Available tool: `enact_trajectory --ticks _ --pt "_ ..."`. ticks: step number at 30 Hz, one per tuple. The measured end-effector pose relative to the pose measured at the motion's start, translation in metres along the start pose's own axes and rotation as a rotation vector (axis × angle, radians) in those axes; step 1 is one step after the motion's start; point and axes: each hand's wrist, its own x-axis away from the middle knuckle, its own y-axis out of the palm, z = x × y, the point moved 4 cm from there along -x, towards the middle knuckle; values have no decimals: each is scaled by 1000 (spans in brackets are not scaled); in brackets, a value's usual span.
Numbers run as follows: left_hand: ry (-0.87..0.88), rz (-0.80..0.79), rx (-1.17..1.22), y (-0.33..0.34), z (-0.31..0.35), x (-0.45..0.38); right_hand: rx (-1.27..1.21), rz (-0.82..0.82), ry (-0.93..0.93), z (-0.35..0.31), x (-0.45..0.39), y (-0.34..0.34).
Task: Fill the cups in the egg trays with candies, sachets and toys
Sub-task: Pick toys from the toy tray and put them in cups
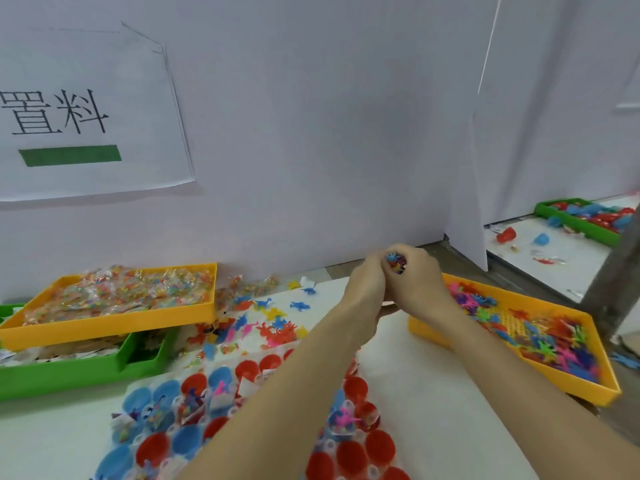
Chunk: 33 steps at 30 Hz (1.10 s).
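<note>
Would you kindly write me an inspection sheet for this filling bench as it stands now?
Surface: white table, loose toys strewn behind the cups.
Job's things: red and blue cups, some filled; yellow sachet tray; yellow toy tray.
Clutter: green bin under the sachet tray.
Hands: left hand and right hand together, raised, gripping small toys.
Cables: nothing seen.
Surroundings: white partition, paper sign; neighbouring green tray.
</note>
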Motion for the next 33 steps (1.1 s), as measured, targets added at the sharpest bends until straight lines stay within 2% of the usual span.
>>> enact_trajectory --ticks 3,6,9,13,17,22,26,28,30,33 --pt "26 5 -315 17 -6 -9 85 43 53 38 -5 -38" --pt "165 103 -708 16 -13 -20 213 -64 103 64 -9 -57" --pt "207 78 -984 19 -33 -32 275 -159 111 73 -9 -64" --pt "157 71 -1032 28 -51 -45 398 -188 115 83 -8 -66" --pt "250 95 -1112 27 -45 -47 447 -266 75 88 5 -49" --pt "252 189 -1193 -28 -23 -53 349 -179 -100 68 19 -25" --pt "248 198 -1180 -75 -7 -52 290 -177 -247 38 26 -12" --pt "283 232 -1193 -105 2 -47 267 -181 -257 26 28 -21" --pt "279 211 -1291 -138 10 -39 302 -252 -207 21 32 -37" --pt "171 1 -1463 -174 11 -33 474 -531 12 29 51 -64"
